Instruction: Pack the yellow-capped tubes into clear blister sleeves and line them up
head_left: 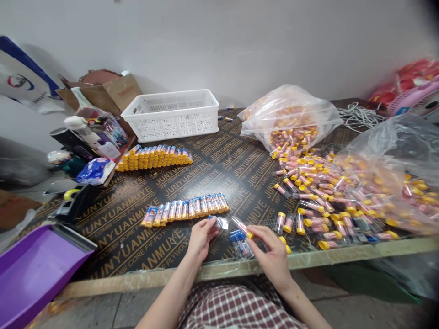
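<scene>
Between the fingertips of my left hand is a small clear plastic sleeve with blue print. The fingers of my right hand are closed on a clear tube with a yellow cap, which is tilted with its clear end toward the left hand. Below that tube, near the table edge, lies a stack of blue-printed sleeves. A row of tubes in blue wrappers lies beyond my left hand. To the right of my right hand, a large heap of unwrapped yellow-capped tubes spreads out.
A stacked pile of wrapped tubes sits before a white plastic basket. An open clear bag spills tubes at the back right. A purple dustpan is at the left edge, near a black tape dispenser.
</scene>
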{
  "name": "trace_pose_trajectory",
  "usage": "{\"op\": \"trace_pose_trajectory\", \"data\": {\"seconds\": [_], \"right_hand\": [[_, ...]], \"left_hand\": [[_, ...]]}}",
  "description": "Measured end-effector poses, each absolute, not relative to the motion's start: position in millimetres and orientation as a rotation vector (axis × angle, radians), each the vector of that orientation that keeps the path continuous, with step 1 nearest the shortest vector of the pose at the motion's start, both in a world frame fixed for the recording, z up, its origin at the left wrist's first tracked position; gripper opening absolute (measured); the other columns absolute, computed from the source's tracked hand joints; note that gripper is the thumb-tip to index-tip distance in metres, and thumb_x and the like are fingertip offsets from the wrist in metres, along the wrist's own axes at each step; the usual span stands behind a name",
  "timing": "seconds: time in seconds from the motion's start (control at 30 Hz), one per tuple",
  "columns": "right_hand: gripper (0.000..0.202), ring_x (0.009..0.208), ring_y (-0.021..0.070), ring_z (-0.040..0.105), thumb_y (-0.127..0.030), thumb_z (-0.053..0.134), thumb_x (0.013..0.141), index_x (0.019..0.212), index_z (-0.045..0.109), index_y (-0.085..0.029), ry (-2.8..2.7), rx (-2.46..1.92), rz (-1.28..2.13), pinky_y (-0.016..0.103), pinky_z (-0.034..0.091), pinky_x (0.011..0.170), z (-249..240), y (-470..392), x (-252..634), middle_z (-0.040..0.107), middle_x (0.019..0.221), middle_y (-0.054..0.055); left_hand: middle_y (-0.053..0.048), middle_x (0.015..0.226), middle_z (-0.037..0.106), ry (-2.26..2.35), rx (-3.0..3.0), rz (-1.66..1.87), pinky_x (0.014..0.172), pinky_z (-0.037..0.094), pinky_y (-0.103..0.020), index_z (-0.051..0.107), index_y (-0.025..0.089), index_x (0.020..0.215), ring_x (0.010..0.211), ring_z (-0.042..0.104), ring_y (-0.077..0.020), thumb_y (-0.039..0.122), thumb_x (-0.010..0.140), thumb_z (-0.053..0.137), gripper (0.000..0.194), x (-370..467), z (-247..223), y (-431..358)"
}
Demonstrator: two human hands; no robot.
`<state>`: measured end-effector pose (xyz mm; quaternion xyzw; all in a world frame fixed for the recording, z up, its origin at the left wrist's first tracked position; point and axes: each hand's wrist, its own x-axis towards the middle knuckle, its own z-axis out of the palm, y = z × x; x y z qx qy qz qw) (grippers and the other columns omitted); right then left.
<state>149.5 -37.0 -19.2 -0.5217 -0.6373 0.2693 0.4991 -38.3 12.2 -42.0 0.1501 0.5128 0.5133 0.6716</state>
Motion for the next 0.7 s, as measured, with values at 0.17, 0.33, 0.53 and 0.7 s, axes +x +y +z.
{"op": "trace_pose_trajectory", "data": {"seconds": [0.17, 0.33, 0.53, 0.7], "right_hand": [[0.025, 0.097, 0.0226, 0.060, -0.018, 0.055, 0.083, 0.105, 0.065, -0.026, -1.620, -1.251, 0.622, 0.040, 0.051, 0.086, -22.5, -39.8, 144.8, 0.063, 0.101, 0.007], [0.027, 0.099, 0.0214, 0.059, -0.016, 0.054, 0.083, 0.106, 0.064, -0.026, -1.695, -1.196, 0.724, 0.038, 0.050, 0.088, -26.1, -42.4, 139.1, 0.062, 0.104, 0.006], [0.038, 0.102, 0.0196, 0.058, -0.012, 0.045, 0.086, 0.117, 0.058, -0.029, -1.767, -1.120, 0.828, 0.035, 0.050, 0.088, -31.5, -42.3, 135.0, 0.059, 0.109, 0.006], [0.062, 0.105, 0.0218, 0.055, -0.007, 0.051, 0.073, 0.131, 0.043, -0.029, -1.777, -1.135, 0.747, 0.037, 0.049, 0.090, -33.3, -35.4, 138.1, 0.050, 0.118, 0.007]], "left_hand": [[-0.003, 0.059, 0.064, 1.189, 0.324, 1.177, 0.052, 0.047, -0.019, 0.064, 0.011, 0.065, 0.056, 0.061, -0.0112, 0.037, 0.049, 0.083, 0.037, -39.6, -39.8, 12.7], [-0.002, 0.063, 0.064, 1.190, 0.450, 1.173, 0.054, 0.048, -0.020, 0.062, 0.011, 0.066, 0.056, 0.059, -0.0102, 0.044, 0.057, 0.077, 0.037, -33.3, -36.7, 8.4], [-0.002, 0.071, 0.066, 1.023, 0.513, 1.151, 0.060, 0.050, -0.022, 0.060, 0.014, 0.092, 0.061, 0.060, -0.0105, 0.031, 0.059, 0.079, 0.041, -28.3, -26.6, 2.9], [-0.007, 0.075, 0.067, 0.939, 0.608, 0.933, 0.060, 0.049, -0.024, 0.066, 0.007, 0.086, 0.062, 0.060, -0.0123, 0.031, 0.060, 0.078, 0.037, -27.4, -17.1, -4.8]]}}
